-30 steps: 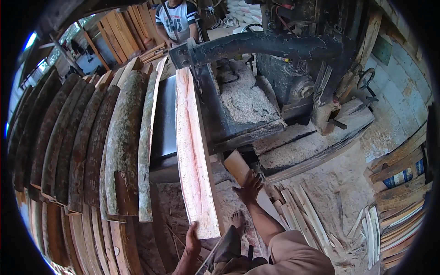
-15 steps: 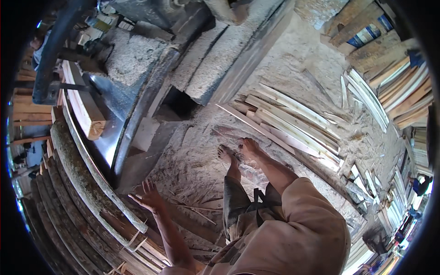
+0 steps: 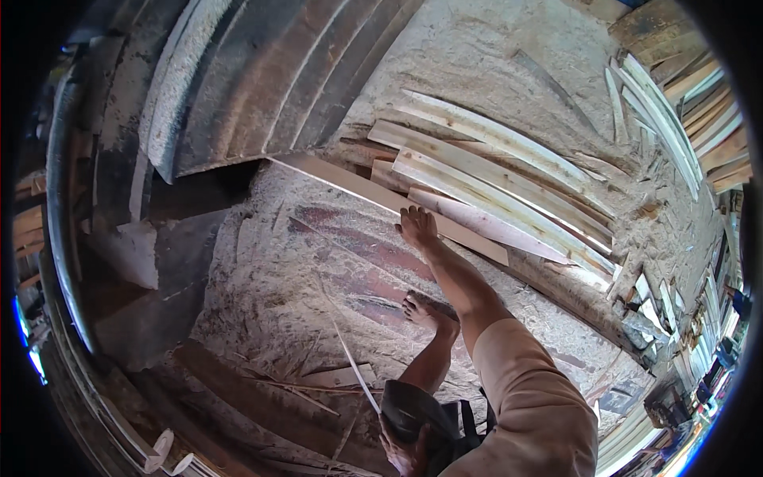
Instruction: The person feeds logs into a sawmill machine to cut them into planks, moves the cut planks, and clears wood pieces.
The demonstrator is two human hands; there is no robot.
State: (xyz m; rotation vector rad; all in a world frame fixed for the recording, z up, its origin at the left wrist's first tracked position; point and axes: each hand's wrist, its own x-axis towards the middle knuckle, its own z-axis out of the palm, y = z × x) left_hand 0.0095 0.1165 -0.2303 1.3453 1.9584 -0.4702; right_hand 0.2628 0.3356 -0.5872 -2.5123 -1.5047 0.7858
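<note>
My right hand (image 3: 417,226) reaches down to a long thin plank (image 3: 469,237), its fingers curled over the plank's near edge. This plank lies on the dusty floor beside a loose pile of pale sawn boards (image 3: 493,191). Its far-left end reaches the corner of a dark, dust-covered machine base (image 3: 262,87). My left hand (image 3: 404,453) rests low against my bent knee, fingers apart and partly in shadow. A narrow pale strip (image 3: 354,358) ends close to that hand; I see no grip on it. One bare foot (image 3: 427,314) stands near the plank.
Sawdust covers the floor (image 3: 270,278). A dark opening (image 3: 207,191) sits under the machine base at left. Scrap strips (image 3: 342,375) lie by my knee, and long timbers run along the lower left. More stacked boards (image 3: 715,127) and offcuts (image 3: 652,310) line the right side.
My view has shifted and come lower toward the floor boards. My left hand has gone from spread in the air at left to my knee. My right hand now grips the thin plank.
</note>
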